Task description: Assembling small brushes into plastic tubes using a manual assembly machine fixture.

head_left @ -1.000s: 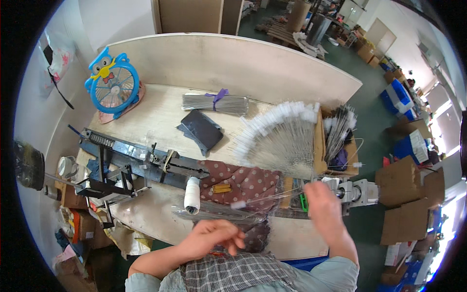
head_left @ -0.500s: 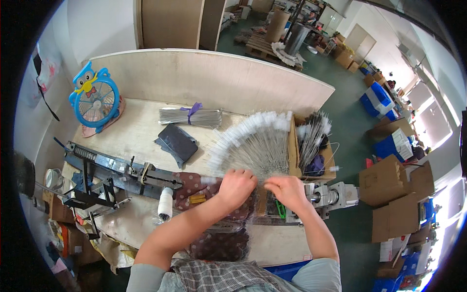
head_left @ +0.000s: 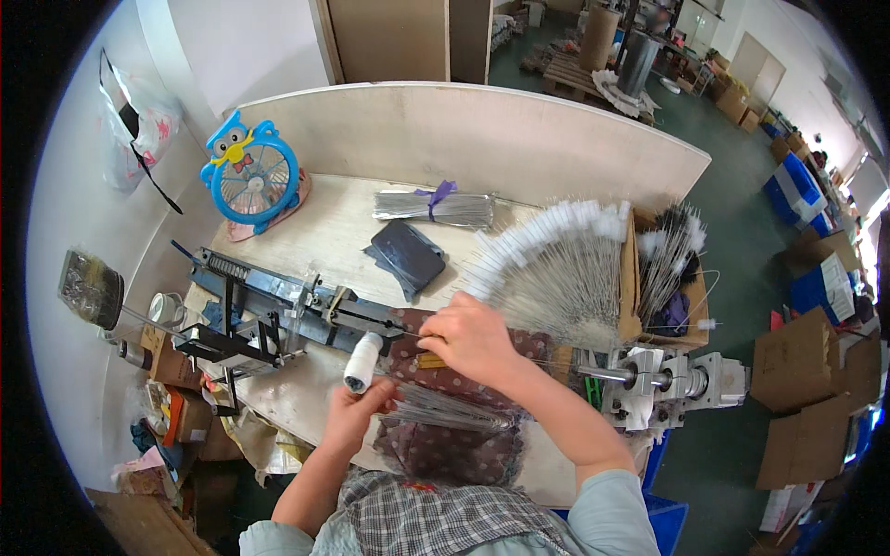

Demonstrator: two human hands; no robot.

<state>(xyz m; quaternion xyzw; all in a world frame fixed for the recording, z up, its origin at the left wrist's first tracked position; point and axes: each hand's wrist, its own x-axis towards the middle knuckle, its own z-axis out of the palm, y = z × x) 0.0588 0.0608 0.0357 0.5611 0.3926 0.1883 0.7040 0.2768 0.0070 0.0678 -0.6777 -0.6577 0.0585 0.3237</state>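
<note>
My right hand (head_left: 471,339) is closed in a pinch over the dotted brown cloth (head_left: 533,345), beside the tip of a metal clamp device (head_left: 366,315). A thin wire seems to run from its fingertips to that clamp. My left hand (head_left: 355,412) is closed just below a white thread spool (head_left: 363,360); what its fingers hold, if anything, is hidden. Right of it lies a bundle of thin wires (head_left: 454,408) on the cloth. White-tipped wire brushes (head_left: 556,269) fan out beyond my right hand. A brass-coloured piece (head_left: 431,360) rests under my right wrist.
A motor-driven shaft unit (head_left: 667,380) stands at the right. Behind it, a cardboard box (head_left: 630,287) holds more wire brushes. A purple-tied wire bundle (head_left: 436,206), dark pads (head_left: 408,258) and a blue fan (head_left: 255,181) lie farther back. A black frame (head_left: 227,347) juts out at left.
Both hands have moved left, away from the brush fan: the right to the clamp tip, the left down beside the spool. The view has swung left.
</note>
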